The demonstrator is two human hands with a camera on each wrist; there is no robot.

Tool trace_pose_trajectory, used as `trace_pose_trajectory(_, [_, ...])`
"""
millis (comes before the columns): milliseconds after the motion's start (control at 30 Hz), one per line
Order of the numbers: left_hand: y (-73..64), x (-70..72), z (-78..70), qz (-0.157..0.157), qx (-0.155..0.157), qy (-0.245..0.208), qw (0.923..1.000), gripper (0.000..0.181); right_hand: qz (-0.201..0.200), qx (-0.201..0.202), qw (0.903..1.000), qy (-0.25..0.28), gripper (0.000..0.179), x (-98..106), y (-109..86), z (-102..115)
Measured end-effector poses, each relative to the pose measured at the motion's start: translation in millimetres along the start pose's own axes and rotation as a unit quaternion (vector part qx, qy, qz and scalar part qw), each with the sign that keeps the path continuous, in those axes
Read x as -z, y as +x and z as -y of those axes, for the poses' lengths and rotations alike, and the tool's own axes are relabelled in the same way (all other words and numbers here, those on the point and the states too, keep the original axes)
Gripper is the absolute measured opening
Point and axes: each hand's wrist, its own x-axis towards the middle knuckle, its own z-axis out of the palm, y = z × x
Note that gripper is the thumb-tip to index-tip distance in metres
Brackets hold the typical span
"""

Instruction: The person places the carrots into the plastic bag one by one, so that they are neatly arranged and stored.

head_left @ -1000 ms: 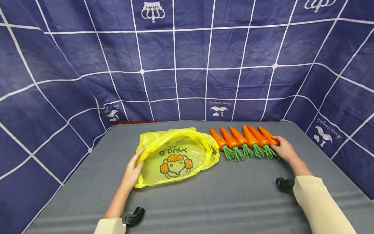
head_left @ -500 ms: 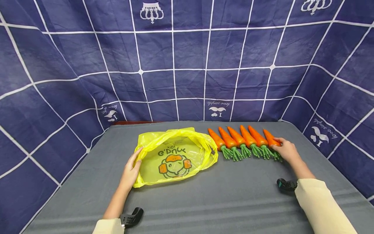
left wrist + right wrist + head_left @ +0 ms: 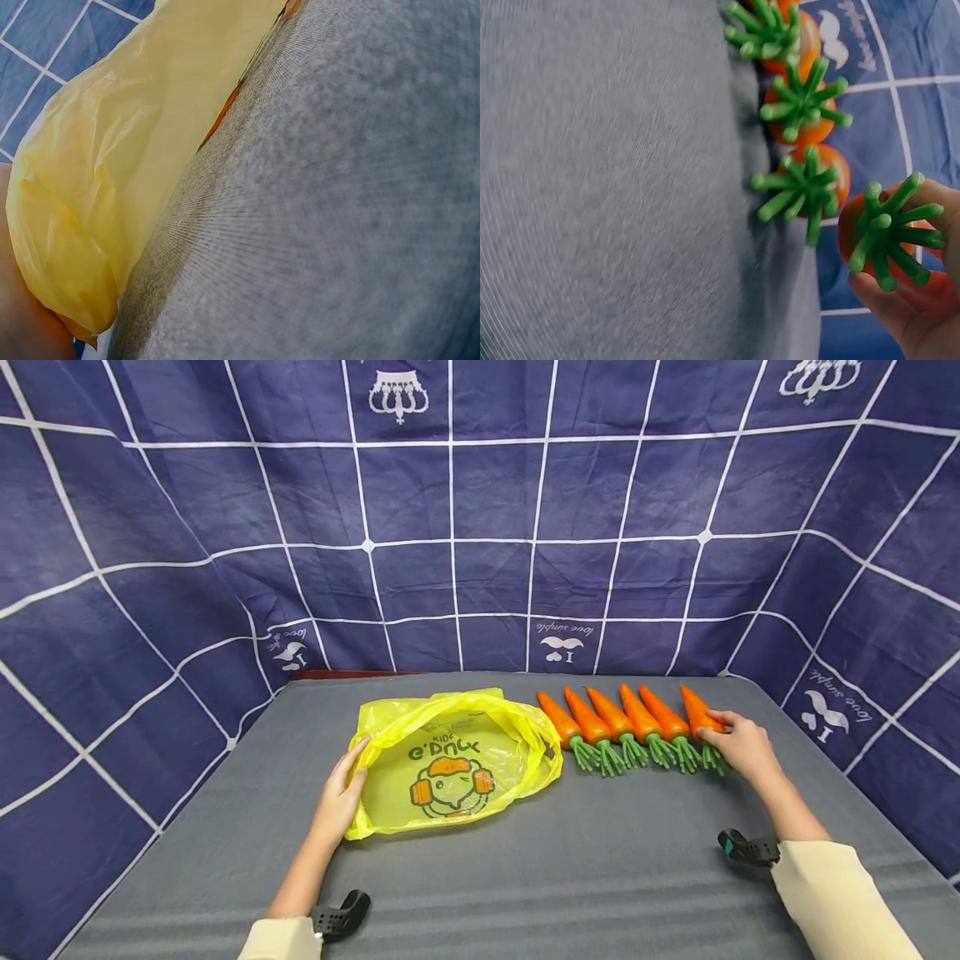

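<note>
Since a second ago, the rightmost toy carrot (image 3: 693, 708) has shifted right, leaving a gap beside its neighbour, and turned straighter. In the head view, its orange tip points to the far side, leaning slightly left, and its green top (image 3: 712, 762) points toward the person. The right hand (image 3: 742, 746) grips it, fingers curled round its thick end. The other five carrots (image 3: 612, 717) lie in a close row, long axes slanting far-left to near-right. The left hand (image 3: 337, 797) rests at the left rim of the yellow plastic bag (image 3: 405, 718), visible fingers fairly straight; whether it pinches the rim, I cannot tell. The left wrist view shows the bag's side against that hand. In the right wrist view, the held carrot appears end-on, greens toward the camera, between thumb and fingers.
</note>
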Motion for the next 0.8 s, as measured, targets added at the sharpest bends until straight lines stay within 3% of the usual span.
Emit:
trace_pose_trajectory(200, [-1.1, 0.9, -3.5, 0.005, 0.004, -0.002, 1.0, 0.044, -0.011, -0.001, 0.9999, 0.009, 0.053, 4, -5.4, 15])
trace_pose_trajectory(500, [-10.3, 3.4, -36.7, 0.002, -0.001, -0.016, 0.9999, 0.043, 0.005, 0.01, 0.9999, 0.011, 0.055, 9, -15.4, 42])
trace_pose_trajectory(800, [-11.0, 3.8, -39.7, 0.005, -0.016, -0.023, 0.9996, 0.042, 0.014, 0.035, 0.9988, 0.033, 0.055, 3, -30.8, 72])
